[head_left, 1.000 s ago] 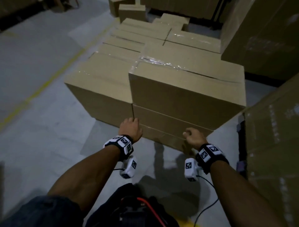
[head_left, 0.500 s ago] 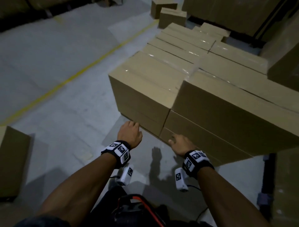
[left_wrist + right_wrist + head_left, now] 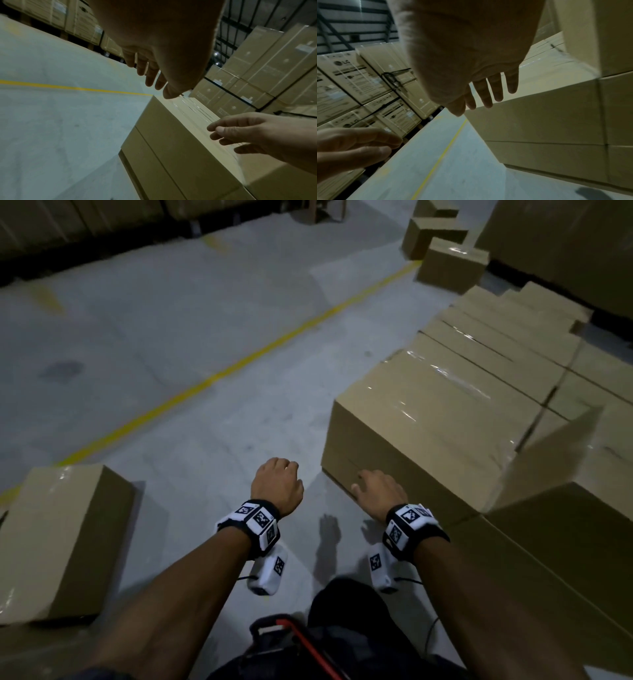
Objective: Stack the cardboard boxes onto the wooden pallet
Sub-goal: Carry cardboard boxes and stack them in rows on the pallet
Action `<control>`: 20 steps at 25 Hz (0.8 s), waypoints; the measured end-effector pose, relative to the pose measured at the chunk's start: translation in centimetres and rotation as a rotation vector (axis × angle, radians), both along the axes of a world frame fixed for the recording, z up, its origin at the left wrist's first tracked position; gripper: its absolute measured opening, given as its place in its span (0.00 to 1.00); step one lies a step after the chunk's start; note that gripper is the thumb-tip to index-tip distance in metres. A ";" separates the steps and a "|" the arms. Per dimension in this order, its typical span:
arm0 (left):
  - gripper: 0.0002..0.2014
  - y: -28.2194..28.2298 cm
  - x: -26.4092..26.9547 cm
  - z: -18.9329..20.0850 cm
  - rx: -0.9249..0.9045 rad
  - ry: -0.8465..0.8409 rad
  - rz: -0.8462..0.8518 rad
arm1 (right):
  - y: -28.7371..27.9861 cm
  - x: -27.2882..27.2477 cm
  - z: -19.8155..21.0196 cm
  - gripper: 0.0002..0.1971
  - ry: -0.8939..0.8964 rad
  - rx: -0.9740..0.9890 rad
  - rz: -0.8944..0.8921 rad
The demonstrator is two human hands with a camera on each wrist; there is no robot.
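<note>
A low stack of taped cardboard boxes [image 3: 428, 422] fills the right of the head view, with a taller tier [image 3: 565, 542] at its near right. No pallet shows under it. My left hand [image 3: 277, 482] hangs over bare floor just left of the stack's near corner, fingers loosely curled and holding nothing. My right hand [image 3: 375, 489] hovers in front of the corner box's lower face, fingers relaxed and spread, gripping nothing. The left wrist view shows left fingers [image 3: 147, 73] hanging free above the stack [image 3: 171, 142]. The right fingers [image 3: 489, 93] likewise hang empty before the stack [image 3: 539, 119].
A single cardboard box [image 3: 61, 539] stands on the grey floor at the near left. A yellow line [image 3: 219, 378] runs diagonally across the floor. Two smaller boxes [image 3: 448, 261] and tall strapped carton stacks [image 3: 565, 244] stand at the back right.
The view has swung left, bringing the lone box at the left into sight. Both hands have come away from the stack's front face, the left one now over bare floor.
</note>
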State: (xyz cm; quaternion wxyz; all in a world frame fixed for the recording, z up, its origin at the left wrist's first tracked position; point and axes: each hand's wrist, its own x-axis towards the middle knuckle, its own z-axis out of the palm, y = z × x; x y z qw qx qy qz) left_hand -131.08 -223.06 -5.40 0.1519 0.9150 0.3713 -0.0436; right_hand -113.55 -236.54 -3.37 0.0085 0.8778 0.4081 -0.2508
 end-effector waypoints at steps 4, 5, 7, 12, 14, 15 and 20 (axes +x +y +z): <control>0.21 8.8 -0.4 -1.0 0.000 0.022 0.081 | 10.4 0.7 -1.7 0.22 0.031 0.029 0.090; 0.21 11.1 -0.2 -1.3 0.003 0.029 0.098 | 12.9 1.1 -2.3 0.22 0.039 0.038 0.107; 0.21 16.3 0.4 -1.8 0.011 0.039 0.130 | 18.7 2.3 -3.3 0.23 0.054 0.053 0.133; 0.22 30.8 3.7 -0.6 0.019 0.056 0.203 | 34.8 6.8 -2.8 0.24 0.081 0.038 0.213; 0.21 36.4 4.8 0.5 0.028 0.044 0.241 | 41.3 8.6 -1.5 0.24 0.071 0.043 0.245; 0.21 38.4 5.1 0.9 0.029 0.036 0.256 | 43.7 9.1 -0.9 0.24 0.064 0.049 0.259; 0.23 50.6 7.7 0.8 0.033 0.043 0.283 | 56.5 12.0 0.2 0.25 0.049 0.073 0.294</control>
